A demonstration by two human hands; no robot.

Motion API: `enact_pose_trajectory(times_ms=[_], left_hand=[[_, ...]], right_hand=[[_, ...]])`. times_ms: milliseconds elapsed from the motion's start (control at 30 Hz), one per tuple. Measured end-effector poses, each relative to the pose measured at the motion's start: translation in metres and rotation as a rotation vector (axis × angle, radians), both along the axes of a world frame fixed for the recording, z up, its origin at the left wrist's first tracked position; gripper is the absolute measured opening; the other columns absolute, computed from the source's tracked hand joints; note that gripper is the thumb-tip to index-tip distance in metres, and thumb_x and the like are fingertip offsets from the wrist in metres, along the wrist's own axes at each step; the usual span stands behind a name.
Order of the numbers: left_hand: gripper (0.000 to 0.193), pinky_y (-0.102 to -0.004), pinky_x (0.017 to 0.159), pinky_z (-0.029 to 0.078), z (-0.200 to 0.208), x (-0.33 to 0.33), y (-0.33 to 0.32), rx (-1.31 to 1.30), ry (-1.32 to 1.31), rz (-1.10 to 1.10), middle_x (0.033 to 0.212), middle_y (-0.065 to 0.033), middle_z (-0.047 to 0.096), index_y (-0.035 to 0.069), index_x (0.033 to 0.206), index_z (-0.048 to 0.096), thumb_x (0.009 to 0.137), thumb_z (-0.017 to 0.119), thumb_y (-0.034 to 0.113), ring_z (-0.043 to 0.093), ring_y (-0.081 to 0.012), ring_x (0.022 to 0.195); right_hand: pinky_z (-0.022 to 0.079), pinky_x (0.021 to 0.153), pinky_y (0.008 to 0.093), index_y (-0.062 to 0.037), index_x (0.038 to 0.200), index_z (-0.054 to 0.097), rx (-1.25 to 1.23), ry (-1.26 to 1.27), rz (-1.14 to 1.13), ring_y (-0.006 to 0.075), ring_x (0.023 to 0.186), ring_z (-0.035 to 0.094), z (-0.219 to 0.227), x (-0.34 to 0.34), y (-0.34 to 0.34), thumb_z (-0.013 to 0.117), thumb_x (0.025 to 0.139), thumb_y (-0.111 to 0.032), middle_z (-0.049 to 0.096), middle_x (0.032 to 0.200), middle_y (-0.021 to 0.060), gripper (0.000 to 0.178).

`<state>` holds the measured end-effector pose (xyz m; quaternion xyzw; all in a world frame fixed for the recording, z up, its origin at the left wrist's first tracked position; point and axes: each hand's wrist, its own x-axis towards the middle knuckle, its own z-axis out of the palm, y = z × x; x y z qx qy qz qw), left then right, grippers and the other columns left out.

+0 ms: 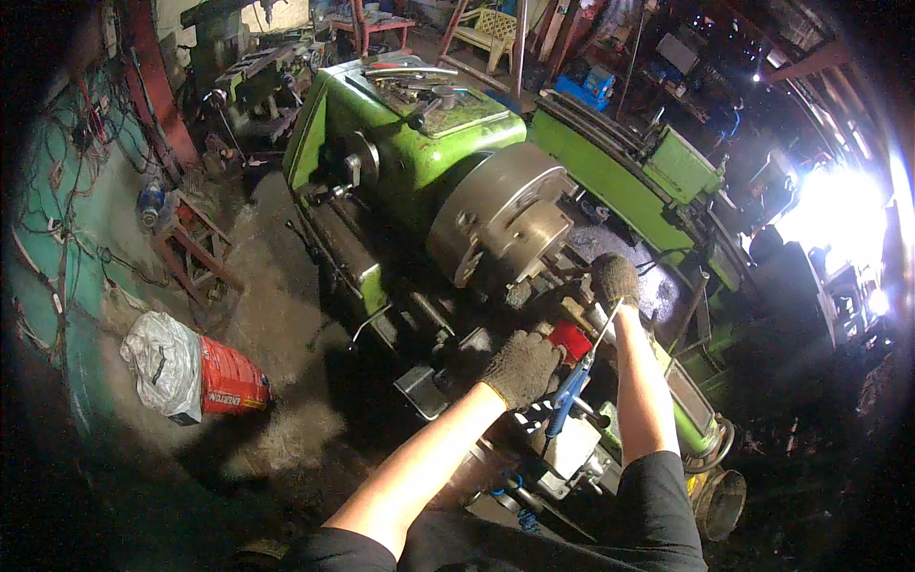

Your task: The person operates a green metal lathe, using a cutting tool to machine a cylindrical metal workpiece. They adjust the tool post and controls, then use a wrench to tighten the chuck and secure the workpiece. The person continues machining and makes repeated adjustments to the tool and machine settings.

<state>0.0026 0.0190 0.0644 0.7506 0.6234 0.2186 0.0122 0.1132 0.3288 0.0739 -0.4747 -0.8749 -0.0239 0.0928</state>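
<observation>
A large steel lathe chuck [505, 214] is mounted on the green lathe headstock [419, 119] ahead of me. My left hand [520, 370], in a dark knitted glove, is closed beside a red block-like piece [570, 340] on the carriage. What its fingers grip is hidden. My right hand [616, 279], gloved too, reaches further forward, curled next to the chuck jaws; the glove covers whatever it holds. Between my forearms is a blue air blow gun [570, 393] with a thin metal nozzle, tilted up to the right and apart from the right hand's fingers.
Tools lie on the headstock's top [462, 107]. A lever [370, 329] sticks out at the lathe's left. On the floor stands a red and white sack [229, 377], near a rusty metal stand [195, 248]. The green bed [610, 176] runs away to the right. A round drum [720, 505] is at lower right.
</observation>
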Motion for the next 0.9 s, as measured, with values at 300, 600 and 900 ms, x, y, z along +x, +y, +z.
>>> enact_pose_trajectory(times_ms=[300,600,900], left_hand=[[0.035,-0.0504,0.092,0.052,0.003,-0.001,0.0,-0.051,-0.013,0.014,0.104,-0.0109,0.076,0.012,0.116,0.072,0.094,0.075,0.04,0.071,-0.0321,0.109],[0.044,-0.0497,0.09,0.052,0.005,-0.002,-0.003,-0.042,-0.009,0.012,0.104,-0.0109,0.075,0.009,0.123,0.071,0.091,0.077,0.038,0.071,-0.0321,0.106],[0.044,-0.049,0.089,0.053,0.0,-0.001,-0.002,-0.016,-0.041,0.014,0.104,-0.0116,0.075,0.009,0.121,0.072,0.089,0.078,0.039,0.071,-0.0322,0.104]], right_hand=[[0.064,0.082,0.052,-0.0077,0.097,0.084,0.114,0.005,0.126,0.045,0.096,0.079,0.018,-0.01,-0.02,0.076,0.089,-0.021,0.08,0.101,0.0231,0.017],[0.063,0.084,0.0545,-0.0071,0.098,0.084,0.144,-0.032,0.137,0.047,0.098,0.078,0.017,-0.007,-0.028,0.071,0.092,-0.023,0.08,0.101,0.0236,0.022],[0.062,0.084,0.0549,-0.007,0.104,0.084,0.066,0.01,0.193,0.0476,0.097,0.078,0.054,-0.015,-0.082,0.066,0.098,-0.028,0.079,0.101,0.0259,0.028]])
